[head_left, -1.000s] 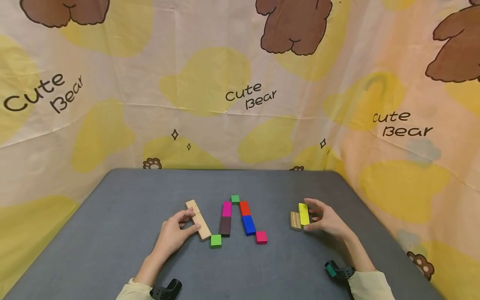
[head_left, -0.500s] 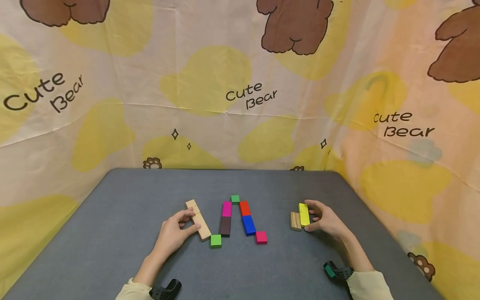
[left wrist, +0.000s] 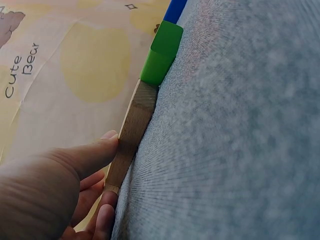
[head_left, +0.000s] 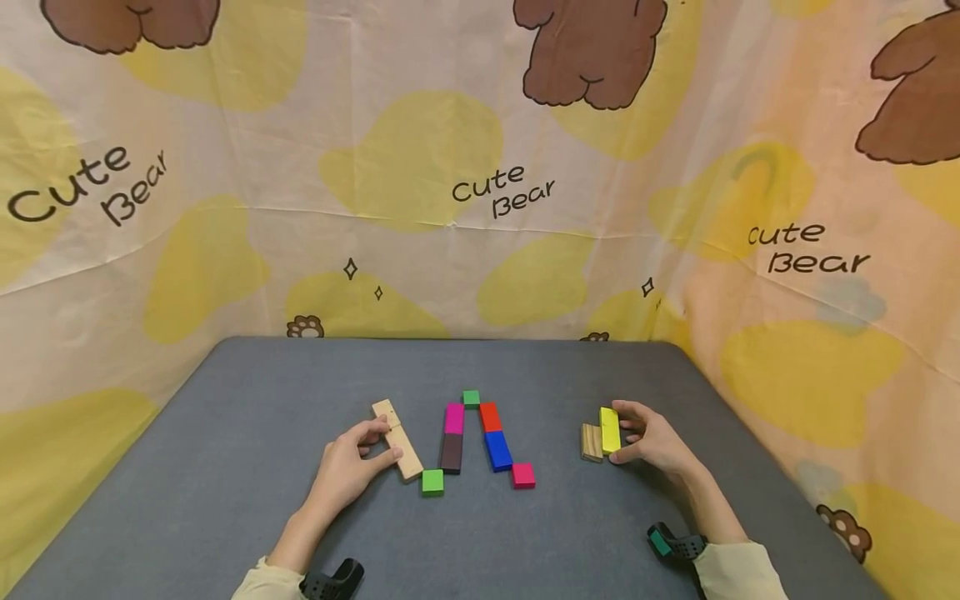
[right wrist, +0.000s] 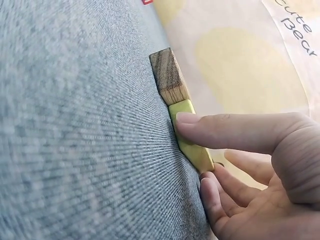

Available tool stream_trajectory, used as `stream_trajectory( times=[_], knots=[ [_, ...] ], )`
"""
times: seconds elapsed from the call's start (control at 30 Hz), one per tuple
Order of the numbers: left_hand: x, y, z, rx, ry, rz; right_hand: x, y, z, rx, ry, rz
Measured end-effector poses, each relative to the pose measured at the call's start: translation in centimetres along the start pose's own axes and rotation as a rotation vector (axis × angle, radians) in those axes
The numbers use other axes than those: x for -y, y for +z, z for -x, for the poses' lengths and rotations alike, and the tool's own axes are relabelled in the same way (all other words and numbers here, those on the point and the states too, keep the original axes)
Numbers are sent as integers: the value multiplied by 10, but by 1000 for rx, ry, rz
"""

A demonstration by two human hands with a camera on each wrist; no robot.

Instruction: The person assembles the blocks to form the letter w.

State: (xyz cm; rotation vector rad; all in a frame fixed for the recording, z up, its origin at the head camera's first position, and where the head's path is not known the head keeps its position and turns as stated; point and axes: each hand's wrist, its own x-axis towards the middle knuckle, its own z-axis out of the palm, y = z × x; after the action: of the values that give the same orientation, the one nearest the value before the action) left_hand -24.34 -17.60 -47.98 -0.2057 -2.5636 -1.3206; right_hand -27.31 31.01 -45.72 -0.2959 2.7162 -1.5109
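Note:
In the head view my left hand (head_left: 348,465) is at a slanting row of two pale wooden blocks (head_left: 405,454). Its thumb presses the longer block's side; its curled fingers are by the joint with the shorter block, partly hidden in the left wrist view. A bright green block (left wrist: 162,52) touches the row's near end. My right hand (head_left: 654,440) holds a yellow block (head_left: 610,431) between thumb and fingers, flat on the table. A striped brown wooden block (right wrist: 168,75) lies against the yellow one's left side.
Between the hands, magenta (head_left: 454,418) and dark brown (head_left: 451,453) blocks form one leg. A small green block (head_left: 471,399) tops it; red (head_left: 489,417), blue (head_left: 497,451) and pink (head_left: 523,476) blocks run down the right. A printed cloth (head_left: 420,167) hangs behind the grey table (head_left: 480,550).

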Motion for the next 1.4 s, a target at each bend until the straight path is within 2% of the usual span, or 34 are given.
stream_trajectory(
  times=[0.5,0.87,1.4],
  knots=[
    [-2,1,-2,9,0,-9,-3,-5,4,-8,27,-57],
    [-4,0,-1,2,12,-8,2,-8,11,-38,-3,-122],
    [0,0,1,3,8,-1,14,0,12,-49,-49,-152]
  ],
)
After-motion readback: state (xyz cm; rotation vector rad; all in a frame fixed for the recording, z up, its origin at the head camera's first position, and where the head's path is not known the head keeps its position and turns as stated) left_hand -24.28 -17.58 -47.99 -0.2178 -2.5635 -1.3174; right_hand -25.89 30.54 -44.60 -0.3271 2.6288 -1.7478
